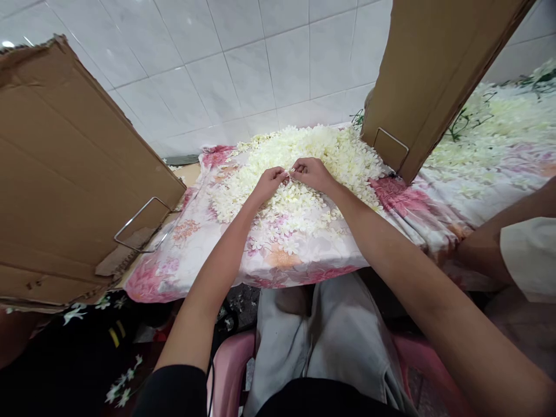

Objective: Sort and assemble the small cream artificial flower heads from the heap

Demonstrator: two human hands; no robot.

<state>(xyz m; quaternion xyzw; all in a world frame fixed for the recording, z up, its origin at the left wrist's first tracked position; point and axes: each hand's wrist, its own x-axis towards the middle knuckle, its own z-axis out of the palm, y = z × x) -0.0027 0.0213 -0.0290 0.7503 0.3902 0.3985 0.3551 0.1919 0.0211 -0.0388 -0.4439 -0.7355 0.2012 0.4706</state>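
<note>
Well, blossoms [304, 200] beneath left hand [271, 180]; right hand [313, 172] too.

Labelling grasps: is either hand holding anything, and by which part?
Can't be told: the left hand and right hand nearly meet over the heap of small cream-white flowers; anything in either grip is too small to make out.

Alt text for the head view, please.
Two bare hands, left and right, pinch together over a heap of cream-white artificial blossoms on a floral tablecloth, between two upright cardboard panels before a white tiled wall.
</note>
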